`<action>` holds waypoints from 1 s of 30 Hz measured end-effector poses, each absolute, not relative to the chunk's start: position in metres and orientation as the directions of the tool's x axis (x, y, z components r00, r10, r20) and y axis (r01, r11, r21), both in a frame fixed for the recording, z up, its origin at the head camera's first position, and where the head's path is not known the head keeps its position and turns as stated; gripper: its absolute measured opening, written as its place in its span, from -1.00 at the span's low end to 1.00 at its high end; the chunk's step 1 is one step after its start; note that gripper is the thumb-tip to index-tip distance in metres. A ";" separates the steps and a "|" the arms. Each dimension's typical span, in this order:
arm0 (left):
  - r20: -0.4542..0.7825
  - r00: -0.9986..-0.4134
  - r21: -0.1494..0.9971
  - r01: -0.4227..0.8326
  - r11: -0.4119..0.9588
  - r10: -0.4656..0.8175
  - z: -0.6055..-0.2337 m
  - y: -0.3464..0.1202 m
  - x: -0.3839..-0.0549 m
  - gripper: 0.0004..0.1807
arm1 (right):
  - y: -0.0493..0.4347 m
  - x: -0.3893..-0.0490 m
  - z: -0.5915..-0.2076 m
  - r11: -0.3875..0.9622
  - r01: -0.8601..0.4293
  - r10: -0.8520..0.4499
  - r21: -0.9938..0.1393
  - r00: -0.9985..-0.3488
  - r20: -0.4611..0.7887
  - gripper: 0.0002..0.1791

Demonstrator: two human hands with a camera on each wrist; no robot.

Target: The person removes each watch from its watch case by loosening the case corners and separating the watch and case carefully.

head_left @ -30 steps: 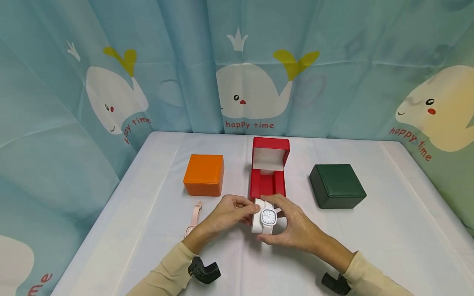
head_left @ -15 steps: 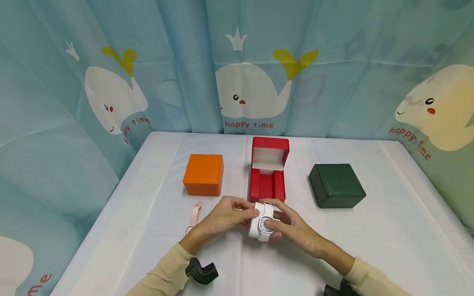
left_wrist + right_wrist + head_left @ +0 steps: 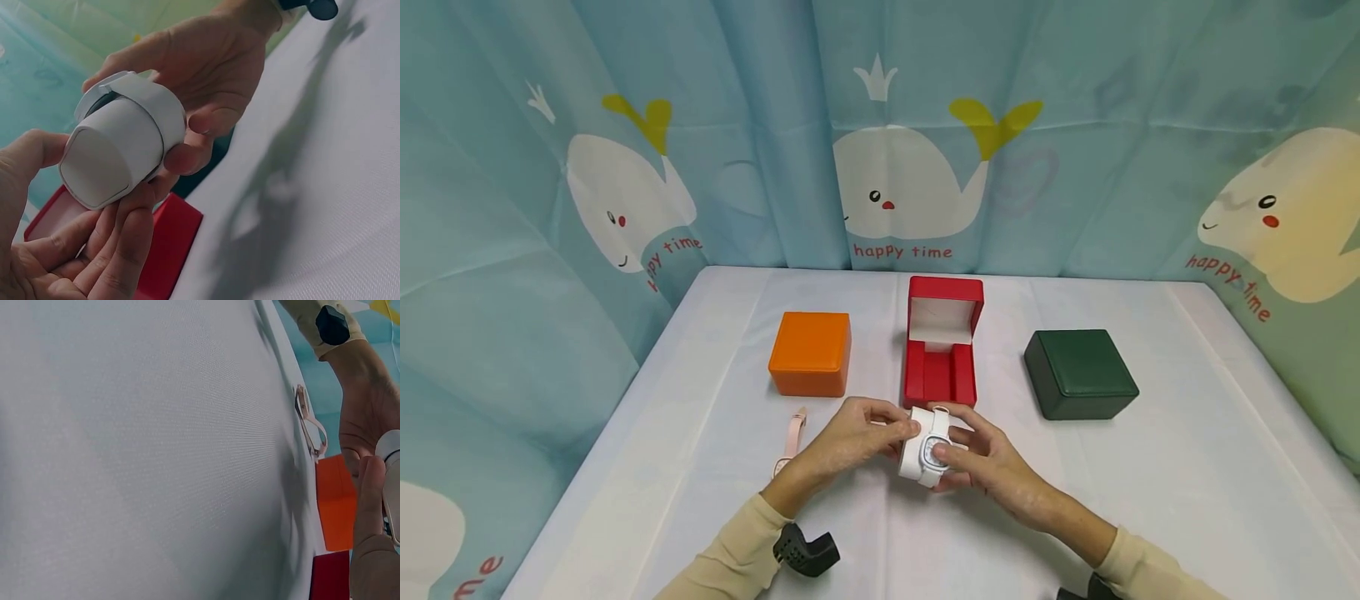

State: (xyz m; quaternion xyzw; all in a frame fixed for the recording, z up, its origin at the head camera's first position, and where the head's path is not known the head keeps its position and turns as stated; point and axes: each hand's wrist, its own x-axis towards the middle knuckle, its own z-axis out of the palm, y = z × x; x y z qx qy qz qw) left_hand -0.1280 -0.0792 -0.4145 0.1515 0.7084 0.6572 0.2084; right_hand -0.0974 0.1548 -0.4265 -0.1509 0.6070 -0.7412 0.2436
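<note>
both left hand (image 3: 856, 437) and right hand (image 3: 996, 461) grip the cushioned watch (image 3: 925, 451), apparently adjusting it; next likely calls for steadiness.

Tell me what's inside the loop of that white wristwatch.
A smooth, rounded white cushion sits inside the white-strapped wristwatch; its near end shows in the left wrist view. Its middle is covered by the watch, and part of its lower side by the fingers of the left hand.
</note>
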 end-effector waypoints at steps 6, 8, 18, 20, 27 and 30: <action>-0.100 -0.869 0.993 -0.059 0.098 0.485 -0.415 -0.081 -0.129 -0.72 | 0.157 -0.097 -0.427 -0.168 0.210 -0.567 -0.963 -0.820 -0.080 -0.34; -0.105 -0.868 0.993 -0.063 0.101 0.486 -0.415 -0.082 -0.129 -0.72 | 0.157 -0.097 -0.426 -0.170 0.227 -0.572 -0.959 -0.815 -0.092 -0.33; -0.098 -0.872 0.994 -0.064 0.087 0.480 -0.415 -0.083 -0.127 -0.72 | 0.159 -0.096 -0.424 -0.162 0.280 -0.580 -0.946 -0.803 -0.139 -0.29; -0.099 -0.875 0.994 -0.069 0.082 0.473 -0.415 -0.082 -0.126 -0.72 | 0.159 -0.095 -0.424 -0.160 0.289 -0.581 -0.944 -0.800 -0.146 -0.29; -0.113 -0.892 0.993 -0.089 0.076 0.437 -0.415 -0.081 -0.124 -0.75 | 0.159 -0.095 -0.422 -0.161 0.321 -0.585 -0.933 -0.792 -0.171 -0.24; -0.113 -0.895 0.993 -0.090 0.074 0.431 -0.415 -0.082 -0.123 -0.74 | 0.159 -0.094 -0.422 -0.162 0.322 -0.586 -0.933 -0.792 -0.172 -0.24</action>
